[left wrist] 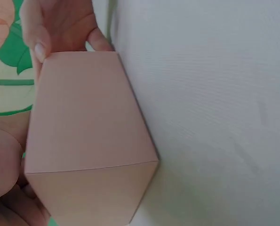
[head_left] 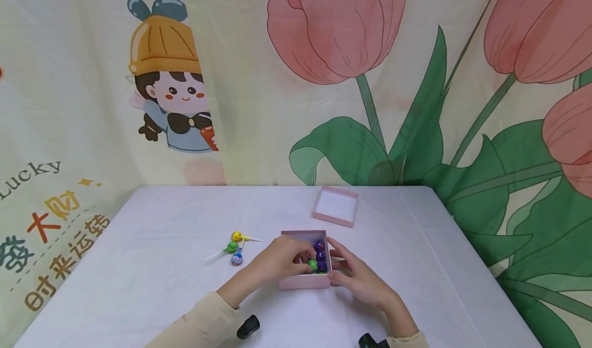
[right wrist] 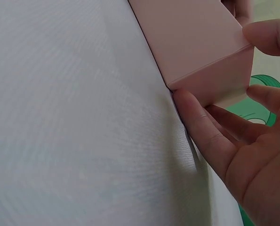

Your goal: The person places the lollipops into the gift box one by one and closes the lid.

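The left hand (head_left: 284, 255) seems to pinch a green candy (head_left: 313, 266), likely placing it in the pink box (head_left: 303, 282) the right hand (head_left: 359, 276) grips. Next, it should let go.

White table (head_left: 162, 286) spanned lower frame; open pink box (head_left: 305, 282) sat lower centre; pink lid (head_left: 334, 220) lay above, slightly right; three lollipops (head_left: 232, 247) lay lower left-centre.
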`<state>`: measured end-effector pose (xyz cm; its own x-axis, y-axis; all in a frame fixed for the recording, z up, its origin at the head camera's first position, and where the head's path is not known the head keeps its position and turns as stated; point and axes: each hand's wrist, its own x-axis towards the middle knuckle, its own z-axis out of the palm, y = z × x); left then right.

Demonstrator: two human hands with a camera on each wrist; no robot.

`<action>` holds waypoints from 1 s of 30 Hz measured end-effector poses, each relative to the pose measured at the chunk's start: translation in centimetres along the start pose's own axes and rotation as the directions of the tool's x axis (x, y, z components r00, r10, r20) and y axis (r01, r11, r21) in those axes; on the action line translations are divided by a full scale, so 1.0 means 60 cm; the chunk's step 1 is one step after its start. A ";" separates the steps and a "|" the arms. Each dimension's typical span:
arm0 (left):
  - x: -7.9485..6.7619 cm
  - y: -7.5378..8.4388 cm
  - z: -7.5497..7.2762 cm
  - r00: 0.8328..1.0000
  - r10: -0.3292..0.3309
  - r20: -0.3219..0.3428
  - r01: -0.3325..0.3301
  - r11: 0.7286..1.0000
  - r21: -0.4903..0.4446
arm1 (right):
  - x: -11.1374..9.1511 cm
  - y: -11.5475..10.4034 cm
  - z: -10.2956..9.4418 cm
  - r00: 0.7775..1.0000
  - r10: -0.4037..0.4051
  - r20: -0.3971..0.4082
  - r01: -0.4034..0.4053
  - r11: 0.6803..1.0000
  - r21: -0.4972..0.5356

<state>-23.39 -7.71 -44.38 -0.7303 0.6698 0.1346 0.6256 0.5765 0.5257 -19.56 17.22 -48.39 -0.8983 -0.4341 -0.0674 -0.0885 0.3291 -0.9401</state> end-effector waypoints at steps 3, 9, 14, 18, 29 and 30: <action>0.000 -0.002 0.004 1.000 0.008 -0.002 -0.008 1.000 0.023 | 0.000 0.000 0.000 1.000 0.001 -0.002 -0.001 1.000 -0.007; 0.000 -0.005 0.009 0.999 0.027 -0.021 -0.026 0.998 0.049 | 0.000 -0.001 -0.001 1.000 0.000 -0.006 0.000 1.000 -0.007; 0.002 -0.010 0.011 0.999 0.026 -0.018 -0.025 0.998 0.054 | 0.001 0.001 -0.001 1.000 0.007 -0.010 -0.007 1.000 -0.013; 0.003 -0.011 0.011 1.000 0.025 -0.002 -0.024 0.998 0.063 | 0.001 0.002 0.000 1.000 0.011 -0.013 -0.012 1.000 -0.016; 0.002 -0.001 0.006 1.000 0.020 0.018 -0.022 0.993 0.117 | 0.002 0.001 0.001 1.000 0.023 -0.016 -0.023 1.000 -0.007; 0.002 0.000 0.005 1.000 0.021 0.018 -0.023 0.992 0.121 | 0.002 0.001 0.001 1.000 0.025 -0.016 -0.025 1.000 -0.007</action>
<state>-23.41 -7.48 -44.65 -0.7116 0.6904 0.1303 0.6712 0.6132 0.4165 -19.65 17.13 -48.47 -0.9072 -0.4121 -0.0850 -0.0691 0.3451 -0.9360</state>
